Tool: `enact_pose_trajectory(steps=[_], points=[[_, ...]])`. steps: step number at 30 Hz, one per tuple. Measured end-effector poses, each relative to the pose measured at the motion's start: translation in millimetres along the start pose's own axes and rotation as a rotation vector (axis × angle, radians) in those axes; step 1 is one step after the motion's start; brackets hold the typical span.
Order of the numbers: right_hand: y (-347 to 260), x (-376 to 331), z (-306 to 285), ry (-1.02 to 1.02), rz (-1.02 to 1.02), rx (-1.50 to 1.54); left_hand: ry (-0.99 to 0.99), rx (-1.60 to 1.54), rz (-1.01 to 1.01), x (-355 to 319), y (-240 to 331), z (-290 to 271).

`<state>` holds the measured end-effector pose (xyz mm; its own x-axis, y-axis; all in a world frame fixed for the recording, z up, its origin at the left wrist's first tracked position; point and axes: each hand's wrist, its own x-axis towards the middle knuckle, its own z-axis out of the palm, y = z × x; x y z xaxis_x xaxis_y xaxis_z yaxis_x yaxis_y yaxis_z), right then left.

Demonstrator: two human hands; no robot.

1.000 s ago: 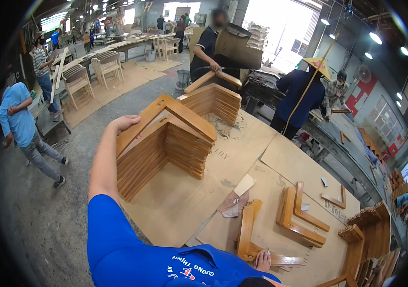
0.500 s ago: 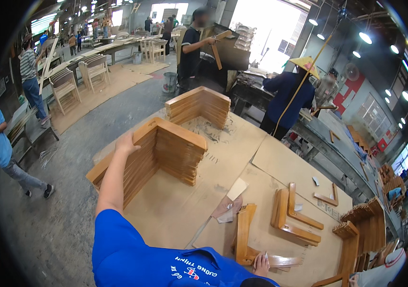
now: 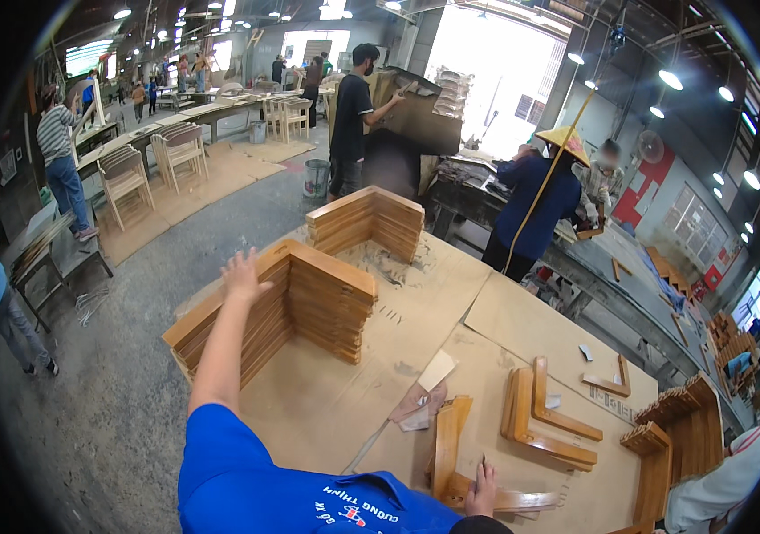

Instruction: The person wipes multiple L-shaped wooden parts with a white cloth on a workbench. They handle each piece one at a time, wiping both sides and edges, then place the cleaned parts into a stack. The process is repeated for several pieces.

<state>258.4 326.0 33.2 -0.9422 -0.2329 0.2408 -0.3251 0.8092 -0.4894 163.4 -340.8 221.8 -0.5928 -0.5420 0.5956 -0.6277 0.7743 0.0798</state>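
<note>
While the person's left hand [image 3: 244, 278] reaches out with its fingers spread wide and nothing in its grasp, it is over the left limb of a neat stack of honey-brown, L-shaped wooden frames [image 3: 331, 311] near the left edge of a cardboard-covered table [image 3: 415, 311]; whether the palm touches the top piece cannot be told. The right hand [image 3: 484, 487] lies low by the blue-shirted body, on the lower limb of a single glossy brown L-shaped frame [image 3: 449, 445], its fingers close together, though whether they grip is unclear. By the look of it, much is already piled up: a second stack of similar brown frames [image 3: 371, 214] stands just beyond the first, and a tall row of brown wooden frames [image 3: 696, 427] fills the right end. Apart from these, two nested L-shaped pieces [image 3: 515, 409] and a smaller-looking brown angle piece [image 3: 607, 384] lie loose, so the sorting appears only partly done; which pieces are finished cannot be judged. The right hand's underside is hidden, the row's near end is partly covered by a co-worker's pale sleeve [image 3: 727, 481], and dark fisheye rims cut off the corners.
</note>
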Motion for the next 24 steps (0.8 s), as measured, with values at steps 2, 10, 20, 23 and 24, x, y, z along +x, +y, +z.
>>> enact_pose_trajectory(steps=[2,10,20,23,24], points=[[-46.9,28.1,-20.2,-0.008,-0.051,0.139,0.164,-0.469,0.069,-16.4,50.3,-7.9],[-154.7,85.2,-55.8,-0.073,-0.509,0.214,-1.949,-1.729,-0.089,-259.6,241.5,-71.3],[-130.1,62.6,-85.7,-0.171,-0.316,0.852,-2.019,-1.795,-0.469,-297.7,259.8,-96.8],[-118.2,59.0,-92.7,-0.285,-0.075,1.195,-2.025,-1.843,-0.406,-299.1,259.5,-101.3],[-116.0,60.1,-93.5,-0.300,-0.048,1.310,-2.048,-1.842,-0.318,-300.4,260.8,-103.4]])
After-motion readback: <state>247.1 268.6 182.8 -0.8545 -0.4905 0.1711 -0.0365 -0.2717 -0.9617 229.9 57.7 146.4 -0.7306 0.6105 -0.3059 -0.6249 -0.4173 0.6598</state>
